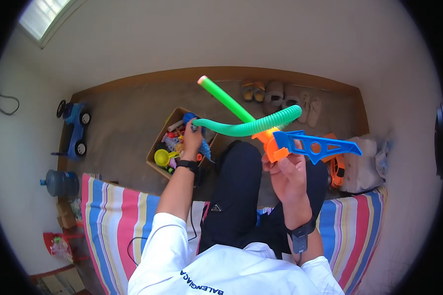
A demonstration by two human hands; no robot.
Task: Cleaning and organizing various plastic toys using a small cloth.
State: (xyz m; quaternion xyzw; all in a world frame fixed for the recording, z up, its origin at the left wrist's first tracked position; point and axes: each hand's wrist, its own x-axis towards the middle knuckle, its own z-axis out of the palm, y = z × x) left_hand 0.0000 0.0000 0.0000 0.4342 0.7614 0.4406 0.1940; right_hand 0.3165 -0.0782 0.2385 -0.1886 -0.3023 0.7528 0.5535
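My right hand (289, 176) is closed on the orange body of a plastic toy (270, 145), raised above my knees. A cut-out blue part sticks out to its right, and a straight green rod (227, 100) with an orange tip points up and left. Over the box at the left, my left hand (192, 139) is closed on a blue toy (189, 117) whose full shape I cannot make out. A green corrugated tube (231, 130) runs from beside that hand across to the plastic toy, its far end curling back. How it joins either toy is hidden.
A cardboard box (158, 166) of small toys, among them a yellow scoop-like one (163, 157), stands left of my knees. Shoes (274, 96) line the far wall. A blue ride-on car (75, 129) and a water jug (62, 183) stand left; an orange toy car (336, 170) is right.
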